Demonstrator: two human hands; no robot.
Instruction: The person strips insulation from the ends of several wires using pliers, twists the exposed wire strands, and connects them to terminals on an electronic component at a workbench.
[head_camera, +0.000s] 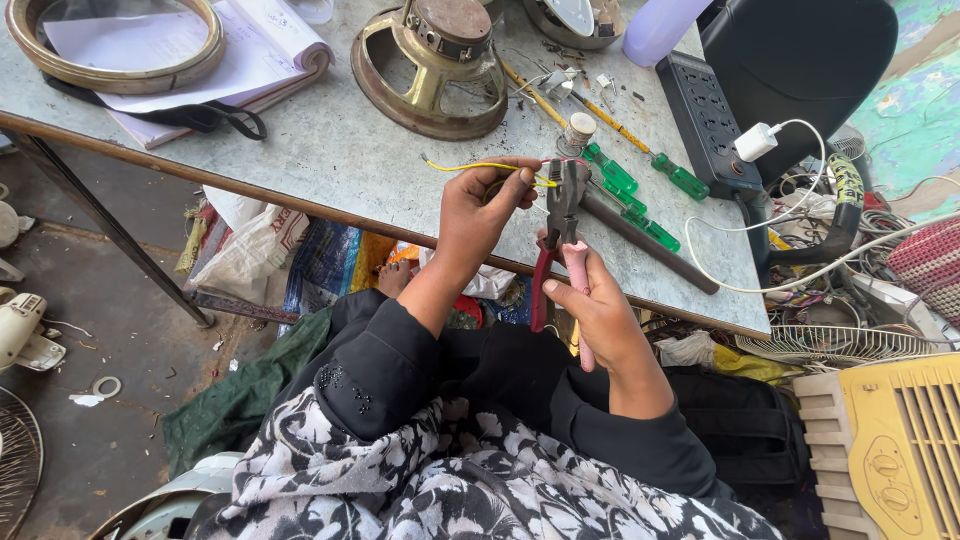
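Left hand (485, 205): raised toward twelve o'clock, fingers curled, thumb and fingertips pinched tight together.
Left forearm: bare from the dark sleeve up, slanting from seven o'clock toward one o'clock.
Right hand (590, 300): sits at four o'clock of the left, fingers wrapped in a closed grip, thumb pointing toward ten o'clock.
Right forearm: runs back toward five o'clock into a dark sleeve.

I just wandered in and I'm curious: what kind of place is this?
Most likely a small electrical repair workshop. A bare speaker frame sits on the worn table beside green-handled screwdrivers, and the person's right hand holds pink-handled pliers to a yellow wire pinched in the left hand.
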